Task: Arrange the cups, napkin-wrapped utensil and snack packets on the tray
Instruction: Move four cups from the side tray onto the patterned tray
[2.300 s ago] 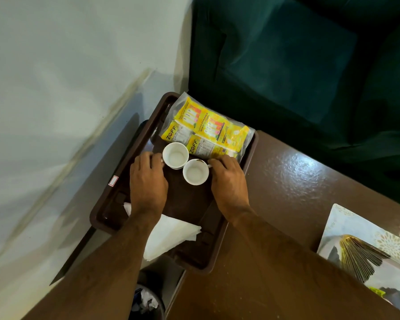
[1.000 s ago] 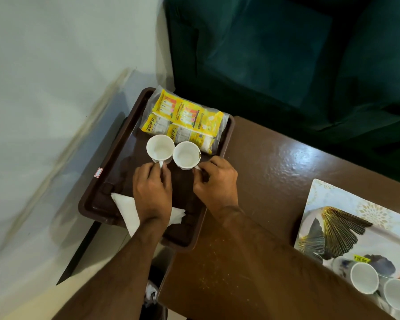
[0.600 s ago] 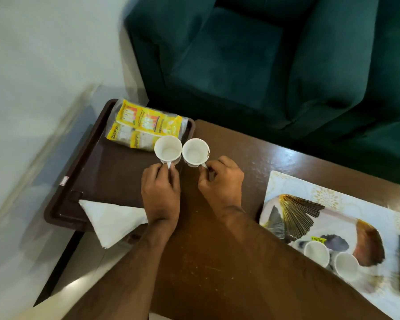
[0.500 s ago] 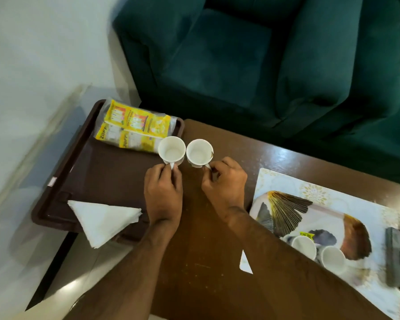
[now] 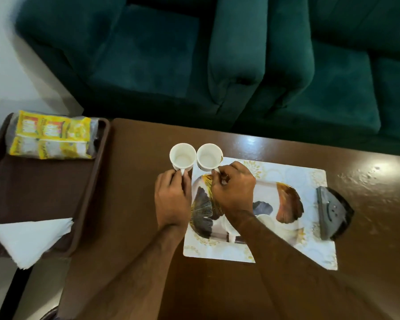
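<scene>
Above the brown table [image 5: 134, 227], two white cups [image 5: 182, 156], handles pinched in each hand's fingers [image 5: 180, 174]; packet [image 5: 52, 135] lettering unreadable.

The table [image 5: 217, 285] was brown and shiny. The cups [image 5: 182, 157] looked smooth and white. The packets [image 5: 51, 135] were in shiny plastic. The napkin [image 5: 30, 236] was soft white paper. The sofa [image 5: 217, 54] was fuzzy green cloth.

Two bare forearms, no sleeves, no jewellery
</scene>
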`<state>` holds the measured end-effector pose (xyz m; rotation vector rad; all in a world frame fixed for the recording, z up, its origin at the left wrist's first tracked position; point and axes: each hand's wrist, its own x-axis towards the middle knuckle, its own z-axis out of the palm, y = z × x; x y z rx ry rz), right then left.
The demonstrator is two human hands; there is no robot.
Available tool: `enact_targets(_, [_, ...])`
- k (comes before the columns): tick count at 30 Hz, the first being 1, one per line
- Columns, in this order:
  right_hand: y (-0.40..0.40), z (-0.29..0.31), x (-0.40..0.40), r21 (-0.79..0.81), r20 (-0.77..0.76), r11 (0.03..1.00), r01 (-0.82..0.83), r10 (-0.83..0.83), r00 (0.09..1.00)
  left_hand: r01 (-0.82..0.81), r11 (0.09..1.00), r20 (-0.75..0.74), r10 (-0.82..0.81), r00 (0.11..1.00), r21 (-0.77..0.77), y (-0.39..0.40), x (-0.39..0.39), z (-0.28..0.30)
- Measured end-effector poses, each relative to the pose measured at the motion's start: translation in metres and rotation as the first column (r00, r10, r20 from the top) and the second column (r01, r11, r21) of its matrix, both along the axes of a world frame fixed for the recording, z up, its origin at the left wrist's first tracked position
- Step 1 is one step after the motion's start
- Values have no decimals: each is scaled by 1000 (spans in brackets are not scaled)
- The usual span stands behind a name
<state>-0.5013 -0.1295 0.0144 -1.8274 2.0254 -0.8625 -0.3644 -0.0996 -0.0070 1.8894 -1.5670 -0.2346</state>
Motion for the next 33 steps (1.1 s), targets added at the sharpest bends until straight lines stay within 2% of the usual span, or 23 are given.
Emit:
enact_targets(8, [20, -12, -88, 10, -33, 997, 79, -79, 996, 113, 993, 27, -113, 993, -25, 7, -71, -19])
enact_targets(14, [33, -26, -132, 48, 11, 997, 68, -69, 998, 190, 981, 25, -190, 981, 36, 16, -99, -32])
enact_targets(20, [41, -39, -152, 90, -3, 994, 67, -67, 998, 255, 965, 7, -256, 967, 66, 19, -99, -47])
enact_targets(28, [47, -54, -169, 155, 8, 988, -16, 15, 1000, 430, 895, -10, -432, 902, 117, 16, -79, -64])
enact_targets(33, [48, -58, -176, 167, 8, 985, -52, 51, 999, 447, 878, -45, -446, 894, 171, 16, -76, -63])
